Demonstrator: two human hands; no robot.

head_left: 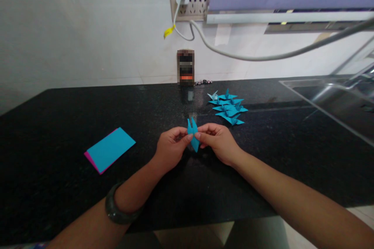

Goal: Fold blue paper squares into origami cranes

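Between my two hands is a blue folded paper [194,144], narrow and pointed, with two slim points sticking up side by side and one broad point below. My left hand [173,146] pinches its left edge between thumb and fingers. From the other side my right hand [218,140] pinches the right edge, its thumb near the paper's middle. Beyond my right hand lies a group of several folded blue paper cranes [229,109], one of them paler. Left of my hands rests a stack of blue paper sheets [111,149] with pink edges showing underneath.
A dark stone countertop [58,124] carries everything. Against the wall leans a phone-like object [186,68], blurred out, with a beaded string [203,82] beside it. A metal sink [327,93] is set in at the right. A grey cable [251,58] hangs below the wall socket [189,6].
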